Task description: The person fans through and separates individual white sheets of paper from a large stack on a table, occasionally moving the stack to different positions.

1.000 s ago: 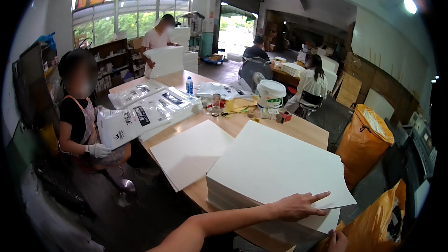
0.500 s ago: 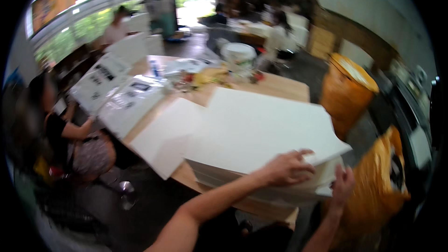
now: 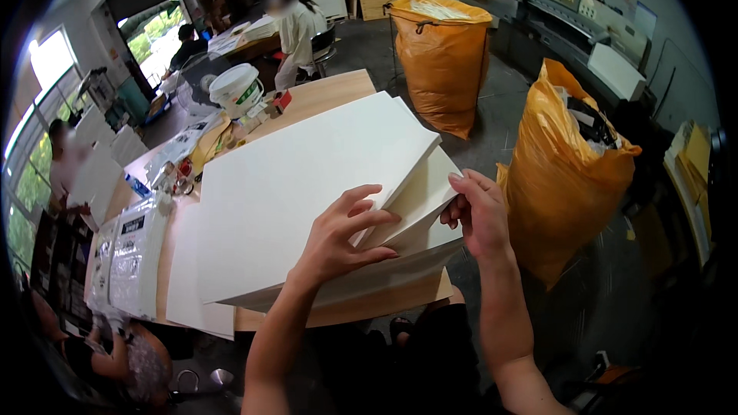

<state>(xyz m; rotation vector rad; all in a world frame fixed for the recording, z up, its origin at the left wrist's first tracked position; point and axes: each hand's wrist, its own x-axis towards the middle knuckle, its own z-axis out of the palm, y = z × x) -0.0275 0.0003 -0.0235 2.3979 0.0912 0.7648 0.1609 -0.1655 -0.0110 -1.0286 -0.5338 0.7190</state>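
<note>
The right hand [image 3: 478, 211], raised beside the stack half a second ago, now has its fingers clamped on the right corner of a lower white sheet [image 3: 430, 178], so that layer stands parted from the upper sheets [image 3: 307, 169]. The left hand [image 3: 342, 234] keeps its fingers apart at their near right edge; whether they press cannot be told. The whole stack [image 3: 411, 267] lies on the wooden surface [image 3: 330, 97], left of the near orange bag [image 3: 561, 173].
</note>
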